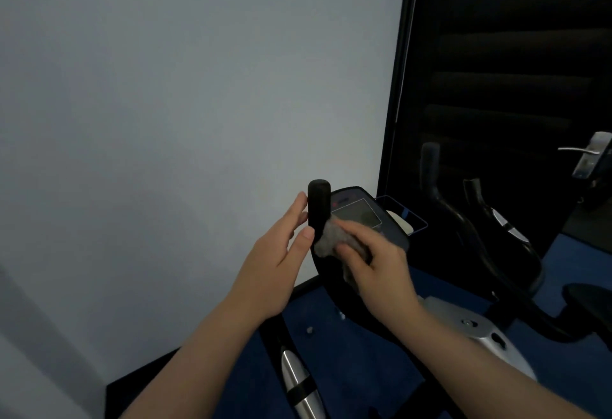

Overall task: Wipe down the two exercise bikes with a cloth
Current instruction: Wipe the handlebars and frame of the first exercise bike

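Both forearms bare, no sleeves visible; hands: left (276, 253), right (374, 263), ungloved, no rings or watch.

Dim, soft-focus picture: the pale wall (182, 87) is evenly lit while the right side sinks into near-black shadow; straight edges bow outward.

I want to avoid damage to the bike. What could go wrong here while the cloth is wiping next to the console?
1. The cloth, gripped by the right hand, lies right beside the console screen; it might press the buttons by accident.
2. The left hand only touches the black handlebar grip with straight fingers, so it may steady the bar poorly during rubbing.
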Demonstrator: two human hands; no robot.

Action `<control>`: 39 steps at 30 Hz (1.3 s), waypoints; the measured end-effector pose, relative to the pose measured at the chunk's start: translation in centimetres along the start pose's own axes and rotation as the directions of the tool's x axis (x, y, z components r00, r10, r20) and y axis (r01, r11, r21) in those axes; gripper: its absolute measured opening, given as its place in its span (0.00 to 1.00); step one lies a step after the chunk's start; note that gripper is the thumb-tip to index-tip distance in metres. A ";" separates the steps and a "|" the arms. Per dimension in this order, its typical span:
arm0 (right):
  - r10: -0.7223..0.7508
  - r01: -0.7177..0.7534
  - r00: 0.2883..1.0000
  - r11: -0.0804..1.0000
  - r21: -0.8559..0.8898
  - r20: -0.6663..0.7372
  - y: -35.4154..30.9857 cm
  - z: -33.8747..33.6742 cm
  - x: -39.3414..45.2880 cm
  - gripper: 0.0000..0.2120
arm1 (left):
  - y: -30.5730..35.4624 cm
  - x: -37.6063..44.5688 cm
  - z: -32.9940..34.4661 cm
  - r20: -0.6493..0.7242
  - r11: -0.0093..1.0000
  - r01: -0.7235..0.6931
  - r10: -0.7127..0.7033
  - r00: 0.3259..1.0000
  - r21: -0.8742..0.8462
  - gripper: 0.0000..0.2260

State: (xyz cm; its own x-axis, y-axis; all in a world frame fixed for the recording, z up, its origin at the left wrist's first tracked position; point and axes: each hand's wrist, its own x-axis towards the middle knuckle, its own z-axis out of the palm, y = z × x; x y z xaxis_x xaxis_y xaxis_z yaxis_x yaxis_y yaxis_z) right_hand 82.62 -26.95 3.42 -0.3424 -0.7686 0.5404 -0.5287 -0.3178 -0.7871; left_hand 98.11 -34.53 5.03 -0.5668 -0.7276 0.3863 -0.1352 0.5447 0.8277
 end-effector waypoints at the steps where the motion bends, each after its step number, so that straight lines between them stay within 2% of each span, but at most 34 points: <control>1: 0.016 -0.016 0.999 1.000 0.019 -0.034 -0.1 0.1 0.6 0.17 | 0.0 0.0 0.0 0.000 1.000 0.000 0.000 1.000 -0.002 0.26; 4: 0.039 -0.021 0.991 0.991 0.134 -0.129 -1.7 1.1 3.0 0.20 | 0.0 0.1 0.0 -0.011 1.000 0.000 0.000 1.000 0.004 0.27; 6: 0.049 -0.036 0.991 0.994 0.103 -0.124 -1.6 2.3 2.0 0.23 | -0.1 0.0 0.1 -0.027 1.000 -0.005 0.005 1.000 -0.004 0.27; 9: 0.032 -0.030 0.999 0.997 -0.071 0.021 0.0 1.5 -1.8 0.24 | -0.3 0.1 0.1 -0.030 0.998 -0.019 0.017 0.999 -0.052 0.26; 12: 0.180 -0.170 0.956 0.984 -0.060 0.230 0.9 -1.9 -0.8 0.18 | -0.4 0.2 0.0 -0.053 0.997 -0.026 0.023 0.998 -0.066 0.24; 16: 0.236 -0.238 0.966 0.971 0.007 0.101 0.6 -1.2 1.6 0.15 | -0.1 -0.3 0.1 -0.111 0.999 -0.052 0.052 0.992 0.004 0.22; 18: 0.217 -0.207 0.969 0.974 -0.088 0.120 0.3 0.0 0.4 0.17 | 0.1 -0.7 0.3 -0.155 0.996 -0.065 0.074 0.985 0.064 0.20; 20: 0.158 -0.107 0.965 0.965 -0.239 0.207 0.4 -0.9 -1.7 0.20 | 0.3 -1.1 0.4 -0.185 0.986 -0.099 0.122 0.975 0.131 0.19; 22: 0.148 -0.035 0.919 0.954 -0.299 0.364 0.5 -3.6 -2.6 0.20 | 0.5 -1.3 0.7 -0.221 0.970 -0.143 0.186 0.957 0.196 0.18; 24: 0.220 0.005 0.830 0.916 -0.401 0.512 0.4 -6.2 -2.0 0.20 | 0.8 -1.5 1.0 -0.255 0.955 -0.179 0.238 0.937 0.236 0.17; 26: 0.272 0.028 0.782 0.884 -0.468 0.561 0.0 -7.0 -1.0 0.19 | 0.9 -1.8 1.2 -0.290 0.951 -0.177 0.248 0.924 0.252 0.16; 30: 0.132 0.035 0.896 0.931 -0.363 0.425 -0.1 -4.4 -2.3 0.20 | 1.0 -3.1 2.7 -0.442 0.970 -0.022 0.130 0.887 0.241 0.14; 31: 0.096 0.044 0.912 0.943 -0.330 0.398 0.2 -4.0 -3.1 0.20 | 1.1 -3.8 3.3 -0.436 0.953 -0.026 0.161 0.885 0.301 0.14; 33: 0.062 0.056 0.916 0.959 -0.277 0.397 1.1 -4.6 -4.4 0.21 | 0.7 -5.2 4.5 -0.339 0.903 -0.118 0.273 0.900 0.414 0.15; 36: 0.081 0.084 0.857 0.953 -0.291 0.509 2.2 -7.1 -4.5 0.21 | 0.4 -5.9 5.4 -0.198 0.882 -0.229 0.331 0.923 0.411 0.17; 39: 0.203 -0.008 0.798 0.945 -0.327 0.567 2.3 -9.1 -3.5 0.21 | 0.8 -6.1 6.2 -0.169 0.908 -0.217 0.292 0.941 0.360 0.15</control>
State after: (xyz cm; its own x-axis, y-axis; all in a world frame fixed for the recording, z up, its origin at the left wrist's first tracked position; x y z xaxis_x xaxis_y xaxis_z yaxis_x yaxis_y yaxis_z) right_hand 75.52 -19.98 2.41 0.0601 -0.9929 0.1031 -0.7508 -0.1130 -0.6508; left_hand 96.38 -27.12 0.78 -0.4355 -0.5967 0.6740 -0.2922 0.8019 0.5211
